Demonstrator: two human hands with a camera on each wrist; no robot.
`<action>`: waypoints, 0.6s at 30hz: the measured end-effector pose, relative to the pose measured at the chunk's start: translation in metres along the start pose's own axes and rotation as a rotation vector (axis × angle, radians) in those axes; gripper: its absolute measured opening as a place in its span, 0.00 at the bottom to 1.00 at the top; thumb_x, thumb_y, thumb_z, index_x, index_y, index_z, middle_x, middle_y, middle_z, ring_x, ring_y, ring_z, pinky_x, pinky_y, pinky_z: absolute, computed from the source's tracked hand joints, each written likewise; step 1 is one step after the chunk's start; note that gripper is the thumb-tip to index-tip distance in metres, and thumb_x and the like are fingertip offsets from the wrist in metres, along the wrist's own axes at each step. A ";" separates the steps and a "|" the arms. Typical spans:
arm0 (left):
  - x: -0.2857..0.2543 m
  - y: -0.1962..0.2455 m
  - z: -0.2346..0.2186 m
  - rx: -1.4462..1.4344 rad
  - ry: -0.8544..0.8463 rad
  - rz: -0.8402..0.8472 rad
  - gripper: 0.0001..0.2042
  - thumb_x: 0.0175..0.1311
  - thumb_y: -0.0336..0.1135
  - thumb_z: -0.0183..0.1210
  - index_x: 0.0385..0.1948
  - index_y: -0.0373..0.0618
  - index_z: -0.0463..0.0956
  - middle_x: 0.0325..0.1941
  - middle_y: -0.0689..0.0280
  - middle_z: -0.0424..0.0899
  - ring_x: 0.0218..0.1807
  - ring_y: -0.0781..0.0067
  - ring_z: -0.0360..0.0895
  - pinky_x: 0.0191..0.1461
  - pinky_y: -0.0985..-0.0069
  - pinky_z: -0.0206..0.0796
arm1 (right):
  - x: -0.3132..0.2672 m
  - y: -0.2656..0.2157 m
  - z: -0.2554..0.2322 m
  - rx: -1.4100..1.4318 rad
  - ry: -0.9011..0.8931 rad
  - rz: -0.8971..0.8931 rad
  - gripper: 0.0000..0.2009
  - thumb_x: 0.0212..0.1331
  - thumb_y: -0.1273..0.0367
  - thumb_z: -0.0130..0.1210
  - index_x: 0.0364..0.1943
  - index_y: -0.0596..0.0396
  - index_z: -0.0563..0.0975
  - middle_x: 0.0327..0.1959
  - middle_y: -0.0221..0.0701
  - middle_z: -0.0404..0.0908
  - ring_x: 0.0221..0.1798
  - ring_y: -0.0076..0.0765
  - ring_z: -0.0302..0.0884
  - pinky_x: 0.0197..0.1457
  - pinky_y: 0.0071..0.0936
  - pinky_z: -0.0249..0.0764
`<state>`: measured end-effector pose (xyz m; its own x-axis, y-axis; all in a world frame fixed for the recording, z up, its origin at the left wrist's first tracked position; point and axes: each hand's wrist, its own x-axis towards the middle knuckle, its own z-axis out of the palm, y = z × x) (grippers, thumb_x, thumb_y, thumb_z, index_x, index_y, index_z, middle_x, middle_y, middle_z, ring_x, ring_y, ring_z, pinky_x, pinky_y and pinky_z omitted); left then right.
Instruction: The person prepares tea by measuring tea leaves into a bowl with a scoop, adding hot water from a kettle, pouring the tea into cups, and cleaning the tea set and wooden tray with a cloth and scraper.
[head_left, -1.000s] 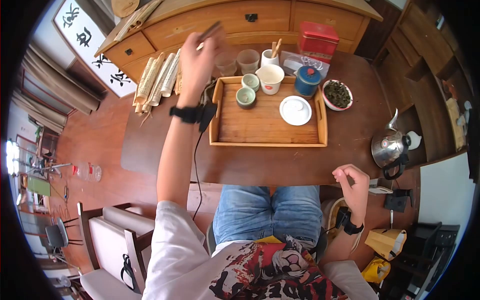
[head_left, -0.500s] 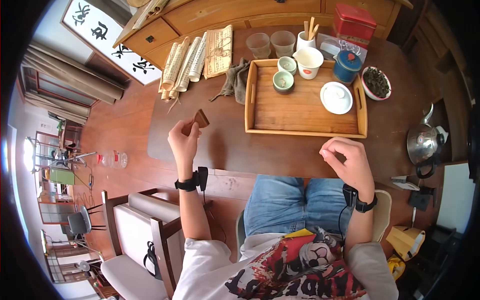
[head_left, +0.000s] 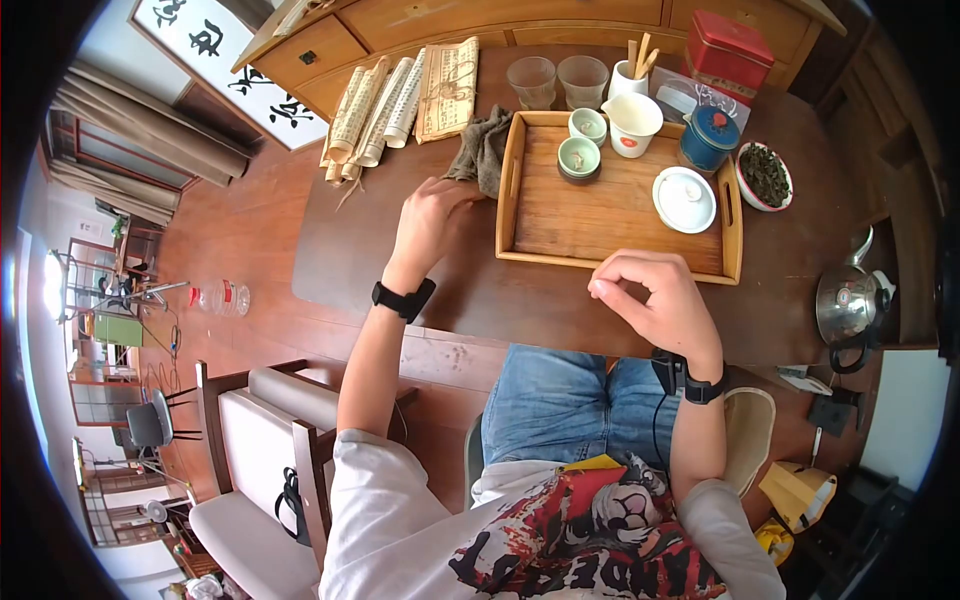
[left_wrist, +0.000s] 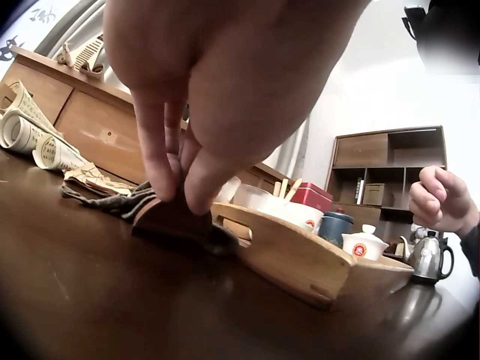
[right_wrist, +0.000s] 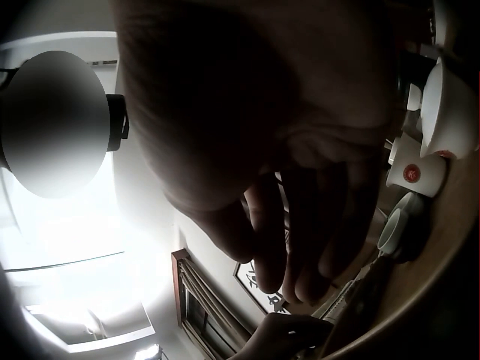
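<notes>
My left hand (head_left: 428, 222) is at the table's left part, beside the grey cloth (head_left: 480, 150) and the wooden tray (head_left: 600, 215). Its thumb and fingers pinch a small brown, flared flat piece (left_wrist: 169, 219), low over the tabletop in the left wrist view; its exact kind I cannot tell. From the head, the hand mostly hides this piece. My right hand (head_left: 655, 292) hovers by the tray's front edge, fingers loosely curled with nothing in them. On the tray stand green cups (head_left: 578, 157), a white pitcher (head_left: 632, 125), a white lidded bowl (head_left: 684, 200) and a blue jar (head_left: 709, 138).
Behind the cloth lie rolled bamboo slips (head_left: 375, 110) and a paper packet (head_left: 447, 90). Two glasses (head_left: 531, 84), a tool holder (head_left: 629, 76) and a red tin (head_left: 728, 52) stand behind the tray. To the right are a bowl of tea leaves (head_left: 764, 178) and a steel kettle (head_left: 848, 305).
My left hand came back from the far side of the table with the brown piece, then lowered it beside the cloth. My right hand shifted left, toward the tray's front edge.
</notes>
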<state>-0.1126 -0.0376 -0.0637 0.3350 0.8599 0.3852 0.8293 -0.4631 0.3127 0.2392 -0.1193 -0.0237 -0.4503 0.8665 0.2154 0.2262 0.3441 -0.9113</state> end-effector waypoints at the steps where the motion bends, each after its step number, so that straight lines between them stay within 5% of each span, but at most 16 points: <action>1: 0.001 -0.005 0.002 -0.032 -0.002 -0.015 0.08 0.66 0.26 0.70 0.45 0.45 0.93 0.45 0.61 0.95 0.48 0.52 0.88 0.56 0.60 0.81 | 0.003 0.000 -0.003 -0.005 0.000 -0.004 0.08 0.74 0.71 0.67 0.39 0.64 0.85 0.33 0.35 0.88 0.33 0.30 0.86 0.41 0.28 0.82; 13: -0.001 -0.003 0.003 -0.124 -0.018 -0.025 0.11 0.65 0.22 0.69 0.47 0.40 0.91 0.50 0.55 0.94 0.51 0.49 0.89 0.58 0.60 0.82 | 0.072 -0.007 -0.014 0.027 0.049 -0.168 0.08 0.74 0.70 0.66 0.40 0.64 0.87 0.35 0.37 0.91 0.37 0.32 0.89 0.46 0.30 0.82; 18: -0.072 0.045 -0.007 -0.080 -0.083 -0.068 0.13 0.64 0.20 0.69 0.49 0.39 0.90 0.52 0.55 0.94 0.54 0.48 0.90 0.60 0.60 0.83 | 0.051 -0.005 -0.009 0.104 0.097 -0.090 0.07 0.74 0.71 0.64 0.41 0.64 0.87 0.38 0.36 0.92 0.39 0.30 0.89 0.47 0.29 0.82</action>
<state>-0.1028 -0.1221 -0.0714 0.3175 0.9033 0.2884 0.8143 -0.4156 0.4053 0.2229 -0.0730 -0.0054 -0.3779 0.8665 0.3262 0.0955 0.3869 -0.9171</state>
